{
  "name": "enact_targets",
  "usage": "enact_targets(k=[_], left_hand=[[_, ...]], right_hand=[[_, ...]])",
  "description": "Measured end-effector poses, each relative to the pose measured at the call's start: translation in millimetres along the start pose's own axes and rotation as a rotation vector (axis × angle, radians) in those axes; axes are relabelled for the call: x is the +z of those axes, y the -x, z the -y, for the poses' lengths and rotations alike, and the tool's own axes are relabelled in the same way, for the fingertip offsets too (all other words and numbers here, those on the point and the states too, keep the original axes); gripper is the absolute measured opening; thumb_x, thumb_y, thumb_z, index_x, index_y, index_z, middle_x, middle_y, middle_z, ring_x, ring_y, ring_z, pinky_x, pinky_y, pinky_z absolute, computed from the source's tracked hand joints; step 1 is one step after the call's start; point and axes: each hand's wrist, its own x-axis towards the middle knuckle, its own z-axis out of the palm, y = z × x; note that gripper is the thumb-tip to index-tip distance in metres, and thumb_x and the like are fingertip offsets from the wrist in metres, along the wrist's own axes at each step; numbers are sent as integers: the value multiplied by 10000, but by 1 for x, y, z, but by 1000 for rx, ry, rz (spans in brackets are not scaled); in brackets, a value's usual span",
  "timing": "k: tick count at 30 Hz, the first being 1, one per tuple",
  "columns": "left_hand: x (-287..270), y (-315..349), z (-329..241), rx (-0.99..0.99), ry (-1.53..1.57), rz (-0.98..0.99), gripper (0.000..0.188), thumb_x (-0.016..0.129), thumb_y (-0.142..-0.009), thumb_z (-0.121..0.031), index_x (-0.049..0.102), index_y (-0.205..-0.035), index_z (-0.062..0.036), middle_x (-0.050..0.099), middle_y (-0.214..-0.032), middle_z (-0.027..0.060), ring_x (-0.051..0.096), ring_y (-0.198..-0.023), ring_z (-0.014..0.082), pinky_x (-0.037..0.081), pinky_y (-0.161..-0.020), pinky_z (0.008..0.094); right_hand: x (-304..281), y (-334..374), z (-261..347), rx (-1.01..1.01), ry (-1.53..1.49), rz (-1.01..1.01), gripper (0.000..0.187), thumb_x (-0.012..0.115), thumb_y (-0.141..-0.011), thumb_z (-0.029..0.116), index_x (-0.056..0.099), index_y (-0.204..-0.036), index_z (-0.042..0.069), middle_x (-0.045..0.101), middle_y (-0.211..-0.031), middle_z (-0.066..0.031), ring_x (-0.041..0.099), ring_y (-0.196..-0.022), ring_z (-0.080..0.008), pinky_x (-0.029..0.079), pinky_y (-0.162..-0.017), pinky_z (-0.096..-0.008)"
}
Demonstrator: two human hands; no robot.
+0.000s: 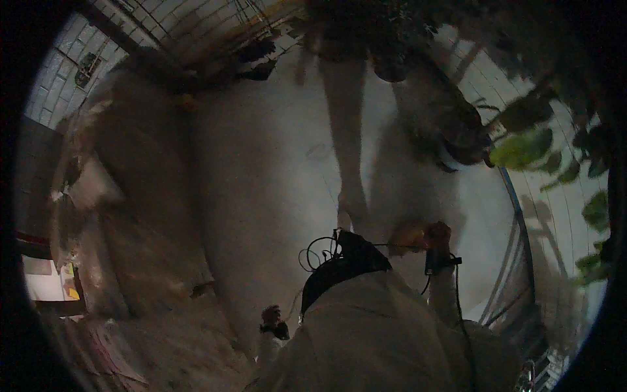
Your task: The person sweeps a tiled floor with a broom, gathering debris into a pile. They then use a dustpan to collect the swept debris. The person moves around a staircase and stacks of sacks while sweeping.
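Observation:
My right hand [437, 235] is out in front of my body on the right, its fingers curled into a fist. Just left of it is a blurred orange-brown rounded shape [406, 236]; whether the hand holds it I cannot tell. A black device [443, 262] with a cable is strapped at that wrist. Low beside my left hip hangs my left hand [271, 316], with a dark band [281, 330] at its wrist. Its fingers are too dark to read. Looped black cables [319, 255] stick out at my waist, near a black pouch-like item [349, 264].
A large brown cloth-like covering [144, 215] lies over something bulky on the left. Pale floor [287, 163] spreads ahead, crossed by shadows. Leafy green plants [526, 149] and a dark round pot-like object [465, 134] stand at right. Brick wall [68, 62] shows at far left.

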Motion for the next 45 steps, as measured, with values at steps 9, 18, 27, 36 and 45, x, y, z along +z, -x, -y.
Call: enact_targets(k=[9,18,27,36,45], left_hand=[[33,-84,-86,-207,-304,-58,325,470,-864,-284,559,-1004,-4,597,-681,99,533,-518,181,432,-447,318],[36,-303,-184,38,-1184,-104,316,481,-855,-291,543,-1016,-26,600,-702,92,557,-567,183,456,-492,328],[11,-439,-283,261,-1710,-371,279,519,-833,-304,534,-939,-46,579,-652,77,526,-501,162,438,-466,311],[-55,-372,-396,854,-2467,-621,287,515,-837,-308,548,-911,-32,584,-693,56,517,-505,181,404,-433,281],[-155,-270,-415,42,-78,-379,291,500,-843,-319,547,-890,-36,574,-681,52,507,-498,179,394,-428,282]], right_hand=[[133,-160,97,-146,466,83,278,511,-805,142,409,-552,87,408,-548,-28,421,-502,-159,398,-518,-292],[271,-285,178,409,-433,241,148,541,-781,117,480,-661,56,465,-623,-37,486,-588,-164,445,-524,-271],[335,-309,171,285,-704,701,124,548,-844,161,513,-803,48,469,-659,-32,426,-536,-131,399,-511,-239],[425,-345,153,473,-586,727,262,532,-854,261,505,-899,4,504,-756,-35,478,-595,-111,425,-546,-223],[524,-386,138,446,-1080,1072,165,503,-870,192,538,-876,31,514,-765,-30,499,-622,-143,415,-580,-286]])
